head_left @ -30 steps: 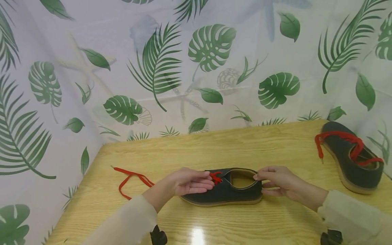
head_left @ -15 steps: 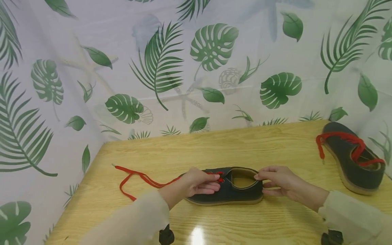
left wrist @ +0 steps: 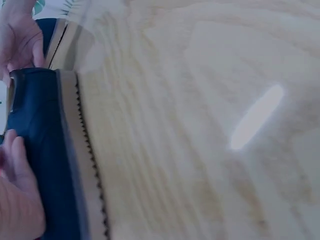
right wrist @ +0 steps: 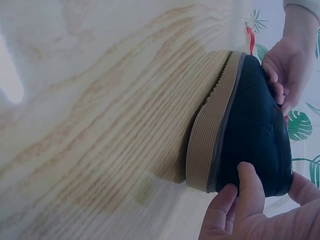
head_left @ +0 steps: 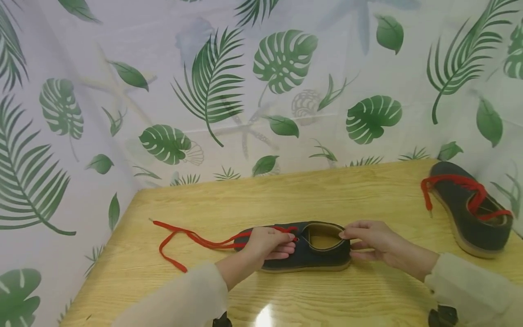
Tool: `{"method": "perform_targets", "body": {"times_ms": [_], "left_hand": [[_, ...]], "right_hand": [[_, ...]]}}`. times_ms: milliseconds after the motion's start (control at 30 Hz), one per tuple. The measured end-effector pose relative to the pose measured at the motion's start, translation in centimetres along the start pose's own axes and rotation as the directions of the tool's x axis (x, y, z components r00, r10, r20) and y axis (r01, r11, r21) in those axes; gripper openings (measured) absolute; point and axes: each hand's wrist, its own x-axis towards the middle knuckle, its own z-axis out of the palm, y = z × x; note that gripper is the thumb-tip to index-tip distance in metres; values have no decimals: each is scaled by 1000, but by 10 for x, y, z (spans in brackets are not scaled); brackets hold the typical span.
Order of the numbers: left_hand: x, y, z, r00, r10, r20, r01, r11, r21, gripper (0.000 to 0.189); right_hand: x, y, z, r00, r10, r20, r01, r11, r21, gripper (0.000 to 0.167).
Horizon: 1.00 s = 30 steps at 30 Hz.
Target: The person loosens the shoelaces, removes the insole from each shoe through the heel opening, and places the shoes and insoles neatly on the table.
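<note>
My right hand [head_left: 376, 241] pinches the dark shoe [head_left: 314, 261] by its heel, mid-table [head_left: 310, 290]; my left hand [head_left: 264, 245] blocks some red laces [head_left: 212, 245], pinch unclear; another shoe [head_left: 484, 236] sits well right, near leafy cloth [head_left: 318, 177].

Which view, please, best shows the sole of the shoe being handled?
The right wrist view: there the sole appears as a broad band with its ridges clear. The head view shows only a thin tan strip; the left wrist view, a stretch cut off below.
</note>
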Motion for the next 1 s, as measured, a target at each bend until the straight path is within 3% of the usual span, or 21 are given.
{"method": "perform_targets", "body": {"times_ms": [100,233,300,400,533,700,900,1000], "left_hand": [[-1,-8,-1,991,134,20,-133,990,-37,15],[-2,-22,-1,947,321,20,-316,940,-127,11],[-3,-28,-1,926,377,11,-370,914,-167,9],[-3,-33,-2,912,410,10,-402,897,-182,9],[-2,-29,-4,917,399,8,-396,911,-112,19],[-1,-22,-9,936,353,4,-353,936,-9,35],[3,-9,-10,984,178,-8,-178,984,18,33],[3,-2,-13,996,90,22,-91,995,45,26]], "right_hand": [[-1,-1,-1,1000,2,2,-2,1000,6,28],[-1,-2,-1,1000,-1,-3,1,1000,6,27],[-1,-2,0,1000,-7,0,7,1000,-1,27],[-1,-2,1,1000,-12,8,12,1000,-7,25],[-1,-1,1,1000,-16,13,16,1000,-2,18],[-1,-1,1,1000,-14,16,14,1000,8,16],[0,0,1,1000,-12,8,12,1000,1,16],[1,0,2,1000,-11,3,11,1000,-5,20]]}}
